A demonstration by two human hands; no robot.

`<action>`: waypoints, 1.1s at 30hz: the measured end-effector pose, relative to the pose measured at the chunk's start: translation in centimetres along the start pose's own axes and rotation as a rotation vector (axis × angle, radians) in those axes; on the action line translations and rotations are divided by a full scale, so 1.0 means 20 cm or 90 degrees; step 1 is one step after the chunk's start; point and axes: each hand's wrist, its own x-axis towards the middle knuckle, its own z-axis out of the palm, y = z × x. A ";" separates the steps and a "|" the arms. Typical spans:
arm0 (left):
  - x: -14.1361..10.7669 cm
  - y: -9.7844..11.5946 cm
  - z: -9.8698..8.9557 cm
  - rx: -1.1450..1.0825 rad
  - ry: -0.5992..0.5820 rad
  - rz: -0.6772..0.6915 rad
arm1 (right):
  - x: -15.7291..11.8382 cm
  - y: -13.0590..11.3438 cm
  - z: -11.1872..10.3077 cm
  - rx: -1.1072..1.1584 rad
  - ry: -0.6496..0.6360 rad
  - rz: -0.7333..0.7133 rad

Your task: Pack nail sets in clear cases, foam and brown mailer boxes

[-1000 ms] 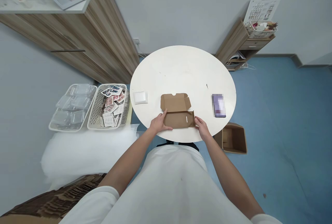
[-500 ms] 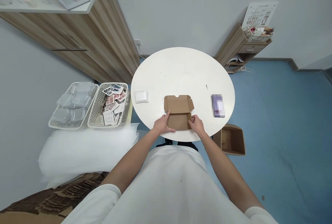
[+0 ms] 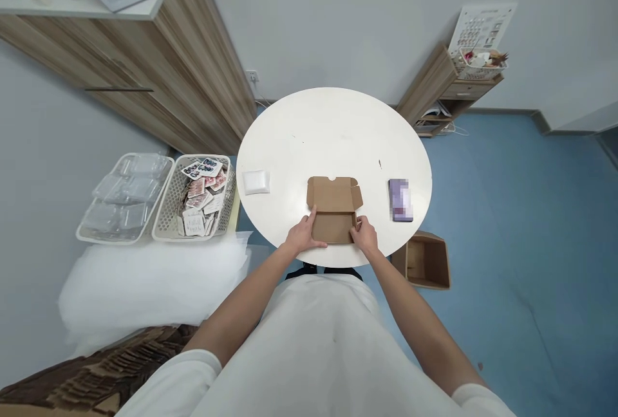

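Note:
A small brown cardboard box (image 3: 334,226) lies on the round white table (image 3: 338,127) near its front edge, with its lid raised at the back. My left hand (image 3: 302,235) holds the box's left side, thumb on the side wall and fingers along the front. At the right wall my right hand (image 3: 364,234) pinches the cardboard edge. A white wrapped packet (image 3: 256,181) rests on the table's left part. On the right part lies a purple box (image 3: 400,200), its print blurred.
Left of the table are a basket of cards (image 3: 196,198), a basket of clear packs (image 3: 126,197), white wrapping sheets (image 3: 154,282) and stacked brown cardboard (image 3: 111,365). An open carton (image 3: 427,261) stands on the floor at right. Cabinets flank the table's back.
The view has shifted slightly, so the table and baskets appear a little further left. Both hands keep their hold on the cardboard box, with almost no change in their grip.

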 end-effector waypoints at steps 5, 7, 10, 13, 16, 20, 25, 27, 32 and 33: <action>-0.03 0.03 0.04 -0.149 0.057 -0.023 | 0.01 0.04 -0.05 0.082 -0.022 -0.031; -0.06 0.03 0.07 -0.233 0.065 -0.057 | -0.01 0.07 -0.08 0.155 -0.041 -0.028; -0.08 0.03 0.11 -0.346 0.068 -0.101 | -0.04 0.11 -0.11 0.273 -0.131 -0.003; -0.07 0.06 0.13 -0.411 0.086 -0.067 | -0.03 0.11 -0.14 0.357 -0.173 0.006; -0.02 0.11 0.13 -0.435 0.113 -0.049 | 0.03 0.10 -0.16 0.412 -0.146 -0.006; 0.07 0.18 0.12 -0.458 0.127 -0.031 | 0.15 0.11 -0.17 0.404 -0.117 -0.047; 0.13 0.25 0.10 -0.486 0.126 -0.010 | 0.22 0.15 -0.18 0.375 -0.098 -0.079; 0.13 0.27 0.10 -0.478 0.123 -0.012 | 0.22 0.16 -0.18 0.385 -0.110 -0.080; 0.11 0.25 0.13 -0.437 0.128 -0.066 | 0.19 0.17 -0.16 0.389 -0.109 -0.086; 0.10 0.24 0.14 -0.436 0.128 -0.077 | 0.18 0.17 -0.16 0.384 -0.103 -0.088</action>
